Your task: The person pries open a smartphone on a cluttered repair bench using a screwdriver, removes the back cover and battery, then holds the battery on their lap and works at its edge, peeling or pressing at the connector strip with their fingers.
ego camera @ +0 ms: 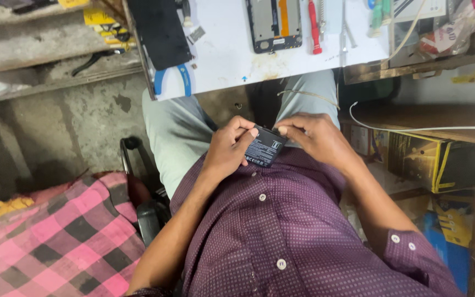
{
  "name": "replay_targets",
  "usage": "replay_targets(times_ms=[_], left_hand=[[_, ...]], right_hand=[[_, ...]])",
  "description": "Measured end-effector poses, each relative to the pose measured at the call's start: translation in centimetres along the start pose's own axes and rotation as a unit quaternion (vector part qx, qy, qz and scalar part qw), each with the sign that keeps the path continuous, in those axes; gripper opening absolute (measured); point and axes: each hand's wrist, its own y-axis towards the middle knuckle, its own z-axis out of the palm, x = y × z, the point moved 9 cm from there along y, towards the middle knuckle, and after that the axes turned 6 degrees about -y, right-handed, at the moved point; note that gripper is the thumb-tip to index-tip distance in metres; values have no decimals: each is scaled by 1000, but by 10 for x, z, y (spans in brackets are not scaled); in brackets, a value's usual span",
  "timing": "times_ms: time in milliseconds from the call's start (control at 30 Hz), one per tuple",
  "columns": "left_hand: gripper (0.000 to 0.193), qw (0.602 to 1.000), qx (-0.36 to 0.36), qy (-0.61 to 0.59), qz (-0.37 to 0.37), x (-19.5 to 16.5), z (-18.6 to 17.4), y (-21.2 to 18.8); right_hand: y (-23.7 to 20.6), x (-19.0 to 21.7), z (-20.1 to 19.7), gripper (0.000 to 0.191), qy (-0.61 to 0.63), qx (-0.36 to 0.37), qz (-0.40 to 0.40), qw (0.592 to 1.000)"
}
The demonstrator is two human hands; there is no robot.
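I hold a flat black phone battery (264, 148) in my lap, close to my purple shirt. My left hand (227, 149) grips its left edge, fingers curled over the top corner. My right hand (313, 136) pinches its upper right corner with thumb and fingertips. On the white work mat (226, 55) above my knees lies an opened phone body (275, 23) with its inside showing. A black back panel (160, 30) rests to its left.
A red-handled screwdriver (314, 27) and other small tools lie on the mat. A blue tool (174, 80) sits at its near left corner. A pink checked cloth (61, 242) covers a seat at left. Shelves with boxes (430, 159) and a white cable (413, 129) stand at right.
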Motion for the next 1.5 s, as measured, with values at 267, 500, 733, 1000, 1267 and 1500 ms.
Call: replay_targets(times_ms=[267, 500, 733, 1000, 1267, 1500], left_hand=[[21, 1000, 25, -5, -6, -2, 10, 2], [22, 999, 33, 15, -6, -2, 11, -1], [22, 1000, 28, 8, -7, 4, 12, 0], [20, 999, 40, -13, -13, 12, 13, 3], [20, 998, 49, -12, -37, 16, 16, 4], [20, 997, 58, -33, -36, 17, 18, 6]], right_hand=[[-11, 11, -9, 17, -57, -13, -77, 995], [-5, 15, -1, 17, -98, 34, -119, 988], [-5, 21, 11, 14, -169, 45, -170, 970], [0, 8, 12, 18, -90, 79, -160, 980], [9, -20, 20, 19, -39, 167, -50, 984], [9, -41, 32, 15, 77, 201, 8, 977]])
